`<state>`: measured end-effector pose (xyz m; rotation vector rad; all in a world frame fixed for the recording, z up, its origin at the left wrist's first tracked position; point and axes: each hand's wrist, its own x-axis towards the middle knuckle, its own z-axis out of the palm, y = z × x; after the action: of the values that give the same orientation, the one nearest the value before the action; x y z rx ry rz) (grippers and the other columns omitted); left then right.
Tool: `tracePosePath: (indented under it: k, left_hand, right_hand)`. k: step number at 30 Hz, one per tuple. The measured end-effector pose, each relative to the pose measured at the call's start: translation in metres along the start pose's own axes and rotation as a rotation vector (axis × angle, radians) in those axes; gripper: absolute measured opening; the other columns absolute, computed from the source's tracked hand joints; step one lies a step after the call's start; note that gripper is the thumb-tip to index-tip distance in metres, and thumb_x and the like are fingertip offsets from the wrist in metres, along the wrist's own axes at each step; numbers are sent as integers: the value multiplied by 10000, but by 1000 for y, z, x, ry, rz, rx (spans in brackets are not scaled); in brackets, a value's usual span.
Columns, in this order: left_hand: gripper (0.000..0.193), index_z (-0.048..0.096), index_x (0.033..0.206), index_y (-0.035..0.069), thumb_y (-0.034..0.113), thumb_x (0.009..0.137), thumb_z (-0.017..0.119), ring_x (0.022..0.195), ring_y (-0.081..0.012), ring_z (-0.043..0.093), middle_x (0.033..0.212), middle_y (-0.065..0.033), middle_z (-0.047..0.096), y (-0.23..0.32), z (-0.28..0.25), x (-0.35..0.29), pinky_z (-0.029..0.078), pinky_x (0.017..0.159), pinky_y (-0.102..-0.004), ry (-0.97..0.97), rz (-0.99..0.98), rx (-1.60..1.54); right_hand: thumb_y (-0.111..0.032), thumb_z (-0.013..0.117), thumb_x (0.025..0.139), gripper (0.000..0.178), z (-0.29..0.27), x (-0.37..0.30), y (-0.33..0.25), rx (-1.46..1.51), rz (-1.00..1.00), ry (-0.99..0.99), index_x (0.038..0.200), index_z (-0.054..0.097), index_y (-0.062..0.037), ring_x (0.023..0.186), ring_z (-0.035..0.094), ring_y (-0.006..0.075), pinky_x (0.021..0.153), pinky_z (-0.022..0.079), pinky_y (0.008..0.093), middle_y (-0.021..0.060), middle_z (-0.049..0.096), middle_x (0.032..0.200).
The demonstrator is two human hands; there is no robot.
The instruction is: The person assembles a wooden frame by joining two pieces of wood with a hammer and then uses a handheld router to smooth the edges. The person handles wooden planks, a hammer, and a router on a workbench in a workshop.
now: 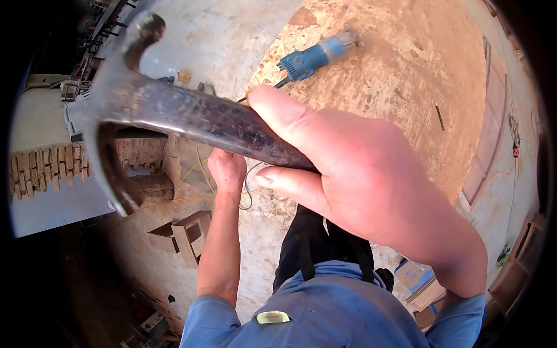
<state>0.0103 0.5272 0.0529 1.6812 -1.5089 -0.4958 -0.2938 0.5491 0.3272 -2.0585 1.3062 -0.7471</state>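
While the right hand (371, 168) is holding the hammer (191, 113) in the air, its grip is clasping the dark handle (232, 124), with the thumb (278, 110) pressing along the upper edge and a fingertip showing at the lower edge. The hammer's head (110, 98) is pointing to the person's left, and its curved claw (123, 188) is facing toward the body side. For controlling this weight well, in my judgement, the fingers should be wrapping fully around the handle, firm but not stiff, and the wrist should be forming one line with the forearm. The left hand (227, 171) is appearing just beyond the handle, curled; because its fingers are partly hidden, I cannot tell if it is grasping something. It should be lying outside the path of the head. A blue power tool (313, 61) is resting on the wooden board (418, 64), so swinging over it would be asking for care.
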Motion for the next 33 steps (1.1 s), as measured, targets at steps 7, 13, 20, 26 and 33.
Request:
tracePosePath:
  k: [7,13,20,26,33]
  left_hand:
    - [129,692,1030,80,179,948,706,816,-299,729,884,-141,739,72,-12,11,549,753,-368,-49,-6,187]
    - [148,700,1070,77,167,955,720,836,-167,718,907,-98,762,60,-9,14,547,786,-319,-84,-76,115]
    - [118,688,1049,56,110,949,719,815,-162,715,900,-94,755,55,-6,4,547,767,-299,-62,54,27]
    - [97,681,1027,55,88,944,719,808,-165,714,892,-84,752,54,-3,0,553,770,-300,-47,60,3]
    - [104,685,1033,59,94,944,725,811,-160,714,901,-73,757,55,-2,-3,555,778,-294,-41,62,25]
  right_hand:
    - [-207,763,878,547,-14,-1,10,-100,172,-125,1379,575,-89,891,700,347,754,542,397,184,695,953]
    - [-159,754,870,524,-2,-62,39,159,405,-22,1347,594,-15,1015,705,350,873,536,372,233,692,1118]
    - [-224,728,894,526,32,-126,76,200,509,33,1356,572,-25,934,689,409,794,544,406,257,686,1034]
    - [-182,737,897,550,39,-144,84,286,604,41,1377,554,16,945,721,370,827,553,381,273,689,1082]
    - [-198,733,907,544,40,-149,84,310,680,9,1378,556,8,959,716,381,827,555,379,271,688,1091]
